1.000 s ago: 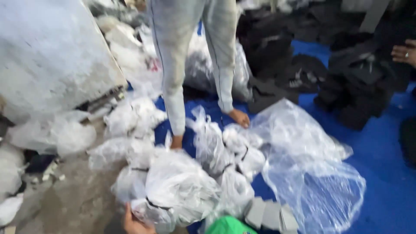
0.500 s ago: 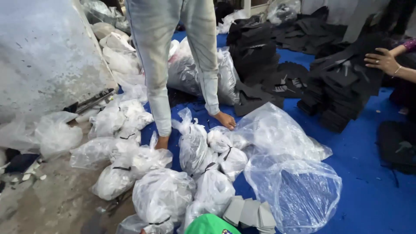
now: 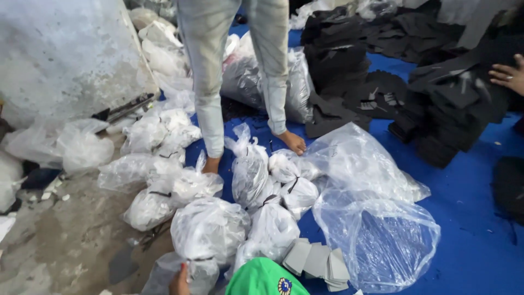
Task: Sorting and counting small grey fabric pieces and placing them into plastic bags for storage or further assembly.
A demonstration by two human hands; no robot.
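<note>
Only a sliver of the person's left hand [image 3: 179, 282] shows at the bottom edge, cut off by the frame; its grip rests against the top of a grey plastic bag [image 3: 188, 271], but whether the fingers are clamped on it or merely touching cannot be told. The right hand is out of view. The grey bag lies at the lower edge, just below a tied clear bag of white pieces [image 3: 209, 228] and left of a green cap [image 3: 265, 278] that covers part of the scene beneath the camera. More tied clear bags [image 3: 251, 172] are heaped around on the concrete floor [image 3: 65, 246] and on the blue tarp [image 3: 469, 240]; what they hold is hard to make out through the crinkled plastic. A fan of grey cut pieces [image 3: 319, 261] lies just right of the cap, touching a large, mostly empty clear bag [image 3: 382, 240]. Another person stands among the bags, seen only from the thighs down: grey trousers [image 3: 207, 65], one bare foot [image 3: 292, 142] on the tarp, the other half hidden behind a bag. Stacks of black material [image 3: 436, 109] fill the upper right, and a co-worker's hand [image 3: 507, 76] reaches in at the right edge, the arm cut off.
</note>
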